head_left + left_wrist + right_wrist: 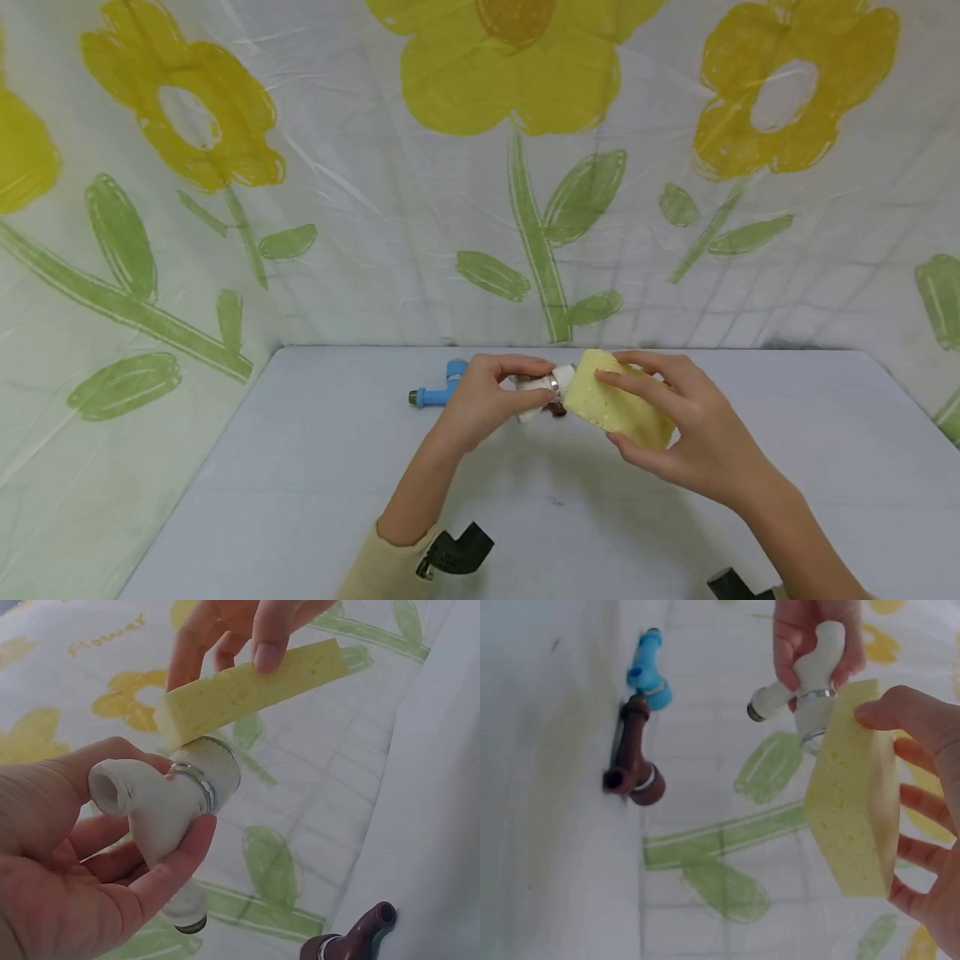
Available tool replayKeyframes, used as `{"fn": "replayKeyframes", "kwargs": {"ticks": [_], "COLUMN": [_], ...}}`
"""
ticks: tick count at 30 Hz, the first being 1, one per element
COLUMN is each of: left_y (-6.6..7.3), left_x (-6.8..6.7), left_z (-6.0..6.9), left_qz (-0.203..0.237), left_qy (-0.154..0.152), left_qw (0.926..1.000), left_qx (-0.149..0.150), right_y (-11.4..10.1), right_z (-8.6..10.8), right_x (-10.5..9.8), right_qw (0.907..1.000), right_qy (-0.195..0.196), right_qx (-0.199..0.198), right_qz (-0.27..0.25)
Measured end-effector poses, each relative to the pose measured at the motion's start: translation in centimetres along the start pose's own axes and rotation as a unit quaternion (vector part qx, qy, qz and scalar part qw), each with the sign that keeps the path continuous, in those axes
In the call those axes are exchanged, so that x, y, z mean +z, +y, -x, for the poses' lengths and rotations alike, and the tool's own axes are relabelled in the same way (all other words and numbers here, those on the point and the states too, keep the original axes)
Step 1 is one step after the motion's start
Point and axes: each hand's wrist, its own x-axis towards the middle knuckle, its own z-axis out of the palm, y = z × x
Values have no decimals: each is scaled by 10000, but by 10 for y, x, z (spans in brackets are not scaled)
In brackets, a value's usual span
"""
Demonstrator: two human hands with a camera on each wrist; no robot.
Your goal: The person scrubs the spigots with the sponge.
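Observation:
My left hand [480, 400] grips a white plastic tap [157, 814] with a metal ring around its body, held above the table. The thumb and fingers wrap the body near that ring, and the short spout end sticks out beside the thumb. In my right hand [701, 433] is a yellow rectangular sponge [847, 799], pinched between thumb and fingers. One edge of the sponge meets the wide end of the white tap in the left wrist view; how firmly it presses cannot be told.
On the table [300, 500], toward the back, lie a blue tap [649, 675] and a dark brown tap [635, 750], close together. Behind the table hangs a white sheet [360, 250] printed with yellow flowers and green leaves. Black wrist mounts [457, 552] sit at the sleeves.

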Motion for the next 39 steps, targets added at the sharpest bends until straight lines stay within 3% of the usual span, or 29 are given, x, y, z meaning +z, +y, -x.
{"fn": "replayKeyframes", "kwargs": {"ticks": [6, 14, 19, 31, 39], "left_y": [0, -1, 1, 5, 5], "left_x": [-6, -8, -8, -10, -9], "left_z": [2, 1, 2, 5, 5], "left_qz": [-319, -528, -760, -676, -773], "left_qy": [-312, -618, -766, -1357, -1752], "left_qw": [9984, 9958, 9923, 9828, 9710], "left_qx": [356, 413, 604, 1059, 1432], "right_y": [0, -3, -5, -10, -9], "right_z": [1, 4, 4, 2, 2], "right_x": [-1, -4, -5, -9, -12], "right_qw": [10000, 9991, 9985, 9912, 9817], "right_qy": [-43, -393, -522, -991, -1344], "right_qx": [59, -66, 115, 647, 674], "right_qz": [8, -124, -89, -589, -1167]}}
